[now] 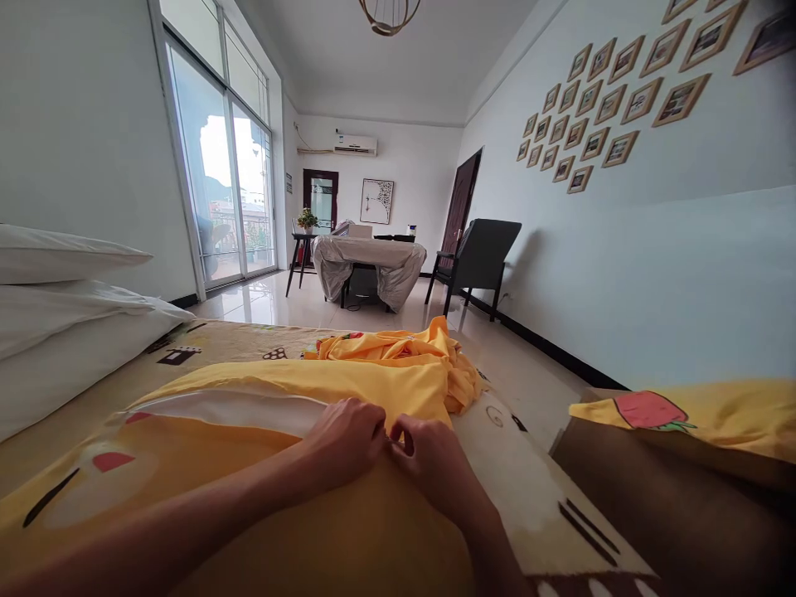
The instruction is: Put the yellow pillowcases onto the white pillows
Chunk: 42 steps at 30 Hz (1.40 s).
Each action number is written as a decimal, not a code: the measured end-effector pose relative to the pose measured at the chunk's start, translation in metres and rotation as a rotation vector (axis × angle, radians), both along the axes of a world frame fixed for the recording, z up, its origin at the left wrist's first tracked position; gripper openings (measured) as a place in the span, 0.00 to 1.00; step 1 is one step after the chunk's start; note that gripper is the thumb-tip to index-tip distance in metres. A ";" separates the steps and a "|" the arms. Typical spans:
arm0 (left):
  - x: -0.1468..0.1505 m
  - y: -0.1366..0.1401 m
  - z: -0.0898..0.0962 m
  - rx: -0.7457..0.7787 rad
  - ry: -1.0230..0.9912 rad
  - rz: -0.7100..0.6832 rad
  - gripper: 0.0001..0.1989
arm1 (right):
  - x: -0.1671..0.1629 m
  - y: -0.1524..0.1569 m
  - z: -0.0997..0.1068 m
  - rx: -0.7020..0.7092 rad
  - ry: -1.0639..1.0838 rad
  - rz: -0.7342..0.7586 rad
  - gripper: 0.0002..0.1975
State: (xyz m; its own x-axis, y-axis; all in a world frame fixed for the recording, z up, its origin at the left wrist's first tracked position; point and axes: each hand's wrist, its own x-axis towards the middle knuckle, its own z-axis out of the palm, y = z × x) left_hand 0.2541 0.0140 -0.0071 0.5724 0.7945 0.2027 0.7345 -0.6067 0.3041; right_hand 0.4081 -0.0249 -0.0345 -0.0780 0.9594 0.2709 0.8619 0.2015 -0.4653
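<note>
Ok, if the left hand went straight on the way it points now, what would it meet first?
Most likely the right hand, close in front of the left hand at the yellow cover; whether the two touch is hard to tell.

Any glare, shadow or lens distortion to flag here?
All in the head view: tall sliding glass door overexposed, reflecting on the glossy pale tiled floor; bare left hand and right hand dim; black high-backed chair casting soft shadow on the white wall; image edges stretched.

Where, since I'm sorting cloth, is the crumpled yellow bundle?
In the head view's middle, the yellow bundle lies beyond the left hand and right hand, right of the white pillows.
</note>
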 end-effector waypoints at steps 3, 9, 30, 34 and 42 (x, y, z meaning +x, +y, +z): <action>-0.004 0.002 0.001 0.013 0.000 0.007 0.09 | 0.003 -0.001 0.000 0.010 -0.012 0.004 0.03; -0.021 0.004 0.008 -0.006 0.023 0.072 0.11 | 0.006 -0.005 0.002 0.024 0.023 0.039 0.04; -0.072 0.002 0.000 0.223 0.042 0.013 0.13 | 0.003 -0.009 0.006 0.035 -0.019 0.038 0.06; -0.080 0.004 -0.001 0.237 0.044 0.014 0.14 | 0.003 -0.009 0.006 0.028 -0.009 0.041 0.06; -0.095 0.006 0.000 0.274 0.055 0.050 0.14 | 0.003 -0.008 0.005 0.023 -0.032 0.030 0.06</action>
State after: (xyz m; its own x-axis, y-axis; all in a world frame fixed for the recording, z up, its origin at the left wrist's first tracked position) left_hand 0.1589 0.0197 -0.0067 0.5496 0.7421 0.3836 0.7765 -0.6232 0.0930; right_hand 0.4113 -0.0326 -0.0292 -0.1156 0.9502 0.2894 0.8696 0.2377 -0.4329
